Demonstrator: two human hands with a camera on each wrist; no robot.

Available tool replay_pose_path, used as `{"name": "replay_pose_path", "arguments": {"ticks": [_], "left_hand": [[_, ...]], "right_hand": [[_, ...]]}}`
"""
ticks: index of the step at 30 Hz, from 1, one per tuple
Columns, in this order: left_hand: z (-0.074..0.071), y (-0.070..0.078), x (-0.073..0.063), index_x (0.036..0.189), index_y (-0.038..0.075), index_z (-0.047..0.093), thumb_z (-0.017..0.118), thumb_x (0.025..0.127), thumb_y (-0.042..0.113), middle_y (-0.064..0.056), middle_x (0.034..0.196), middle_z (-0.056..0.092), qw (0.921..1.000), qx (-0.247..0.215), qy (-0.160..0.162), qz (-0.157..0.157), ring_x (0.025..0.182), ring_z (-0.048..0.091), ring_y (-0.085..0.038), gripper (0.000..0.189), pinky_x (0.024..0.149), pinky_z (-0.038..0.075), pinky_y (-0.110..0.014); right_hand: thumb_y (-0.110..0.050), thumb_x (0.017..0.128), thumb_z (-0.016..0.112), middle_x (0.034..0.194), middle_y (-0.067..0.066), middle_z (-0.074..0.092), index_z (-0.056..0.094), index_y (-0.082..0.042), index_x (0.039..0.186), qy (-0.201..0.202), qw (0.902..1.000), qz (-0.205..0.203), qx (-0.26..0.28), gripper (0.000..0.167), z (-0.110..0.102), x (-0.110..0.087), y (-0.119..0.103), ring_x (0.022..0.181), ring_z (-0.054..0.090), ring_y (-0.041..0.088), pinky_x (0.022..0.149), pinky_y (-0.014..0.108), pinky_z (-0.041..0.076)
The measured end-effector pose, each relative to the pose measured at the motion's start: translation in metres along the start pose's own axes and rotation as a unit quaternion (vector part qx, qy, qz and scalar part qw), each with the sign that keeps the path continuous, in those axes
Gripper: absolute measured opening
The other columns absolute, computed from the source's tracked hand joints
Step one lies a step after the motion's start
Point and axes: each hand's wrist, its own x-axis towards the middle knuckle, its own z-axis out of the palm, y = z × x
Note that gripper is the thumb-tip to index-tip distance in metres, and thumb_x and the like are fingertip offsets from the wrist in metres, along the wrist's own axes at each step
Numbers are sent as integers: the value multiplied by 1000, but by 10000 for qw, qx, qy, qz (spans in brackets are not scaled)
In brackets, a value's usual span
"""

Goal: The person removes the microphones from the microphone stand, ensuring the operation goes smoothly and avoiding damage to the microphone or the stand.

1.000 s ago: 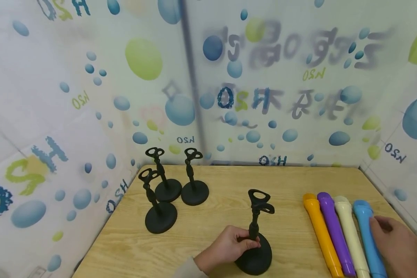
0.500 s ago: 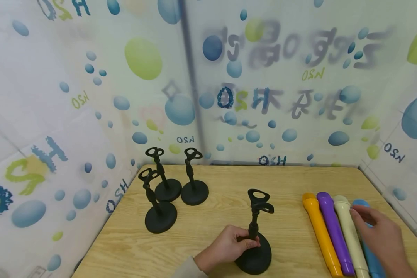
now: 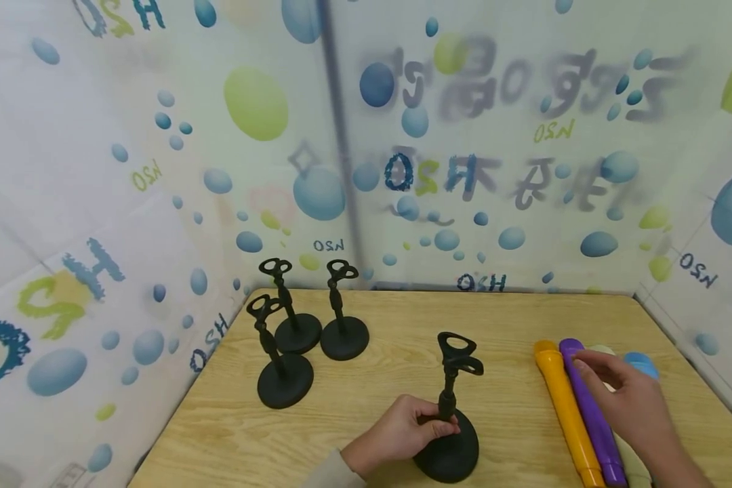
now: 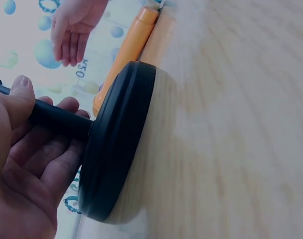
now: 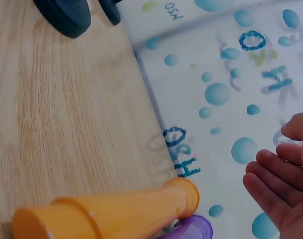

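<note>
My left hand (image 3: 393, 430) grips the upright pole of a black tabletop microphone stand (image 3: 448, 454), whose round base is on the table. In the left wrist view, its thumb and fingers curl round the pole (image 4: 61, 119). At the right, my right hand (image 3: 634, 407) is above a row of toy-like microphones with nothing in it, its fingers loosely bent in the right wrist view. The row has an orange microphone (image 3: 566, 413), a purple one (image 3: 596, 420), a cream one (image 3: 634, 468) and a blue one (image 3: 642, 364). My hand hides much of the cream and blue ones.
Three more black microphone stands (image 3: 285, 381) are upright at the back left of the wooden table (image 3: 390, 339). A patterned curtain (image 3: 439, 203) rises along the table's back edge and both sides.
My right hand has moved left from beside the blue microphone, across the cream one, towards the purple one. My left hand keeps its grip on the stand. The microphones have stayed in place.
</note>
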Motion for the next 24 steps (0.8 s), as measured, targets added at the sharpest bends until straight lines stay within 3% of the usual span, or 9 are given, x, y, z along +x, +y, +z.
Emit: {"name": "replay_pose_path", "arguments": {"ticks": [2,4,10,19,24], "left_hand": [[-1,0,0,110,-1,82,72,104,11,-13,108,84,10000,9,-66,-10,103,77,-1,17,91,59,-15],[-2,-1,0,110,-1,82,72,104,11,-13,108,84,9999,22,-111,-28,103,77,0,16,91,59,-15],[-5,0,0,112,-1,81,72,104,10,-14,111,84,9997,36,-223,-10,104,76,0,17,92,58,-15],[-7,2,0,123,1,80,73,104,11,-14,124,81,9994,79,-316,97,116,73,-2,22,99,55,-16],[-7,3,-1,126,1,78,72,105,11,-14,130,79,9992,-29,-389,115,124,71,-4,25,102,54,-16]], "right_hand": [[-18,105,72,96,-41,64,78,-3,124,-85,9999,26,127,24,2,-1,-4,87,50,-30,68,0,46],[-20,107,70,96,-48,57,77,-2,125,-214,9994,85,273,26,4,-2,-8,87,53,-27,68,3,48],[-19,110,65,100,-39,67,74,3,127,-526,9936,195,985,29,12,-4,-24,89,67,-16,71,11,57],[-10,108,66,104,-33,71,75,2,122,-505,9891,-198,1366,20,31,-10,-51,93,68,-14,76,9,57],[-14,109,67,106,-24,77,76,-1,124,-682,9863,-48,1504,22,41,-14,-59,95,70,-12,78,9,57]]}}
